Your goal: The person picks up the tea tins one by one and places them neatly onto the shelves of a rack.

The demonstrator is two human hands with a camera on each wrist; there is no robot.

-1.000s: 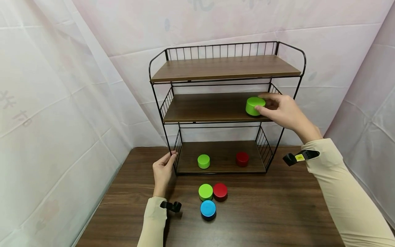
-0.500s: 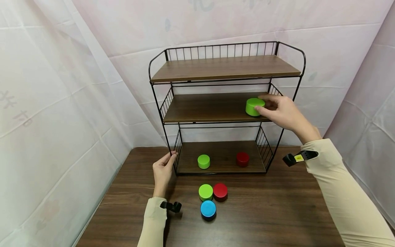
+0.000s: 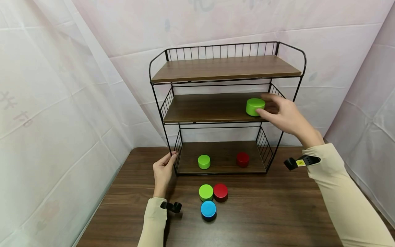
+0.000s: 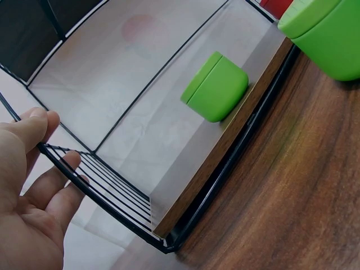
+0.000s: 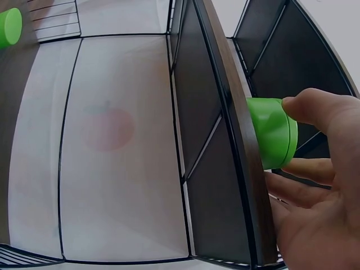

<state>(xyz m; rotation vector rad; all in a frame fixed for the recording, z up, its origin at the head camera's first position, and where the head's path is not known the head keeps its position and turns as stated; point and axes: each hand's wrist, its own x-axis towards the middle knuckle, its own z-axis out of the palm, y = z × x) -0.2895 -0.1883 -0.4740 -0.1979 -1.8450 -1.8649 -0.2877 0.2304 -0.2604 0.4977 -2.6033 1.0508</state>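
My right hand (image 3: 282,111) holds a small round green lidded jar (image 3: 253,107) standing at the right front of the rack's middle shelf (image 3: 213,106). In the right wrist view, the thumb lies on the lid's edge and the fingers reach the opposite side of that jar (image 5: 271,132). At lower left, my left hand (image 3: 163,171) pinches the black wire side frame of the rack (image 4: 107,205), thumb and fingers on either side. On the bottom shelf stand another green jar (image 3: 204,162) and a dark red one (image 3: 242,159).
On the wooden table (image 3: 271,212) before the rack, a green jar (image 3: 205,192), a red jar (image 3: 220,192) and a blue-lidded jar (image 3: 208,210) stand close together. The top shelf (image 3: 226,67) has a wire rail. White cloth (image 3: 77,113) hangs behind and at the sides.
My right hand has drawn back slightly to the right, its thumb and forefinger a little wider apart at the jar. The jar stays in place on the middle shelf. My left hand keeps its place.
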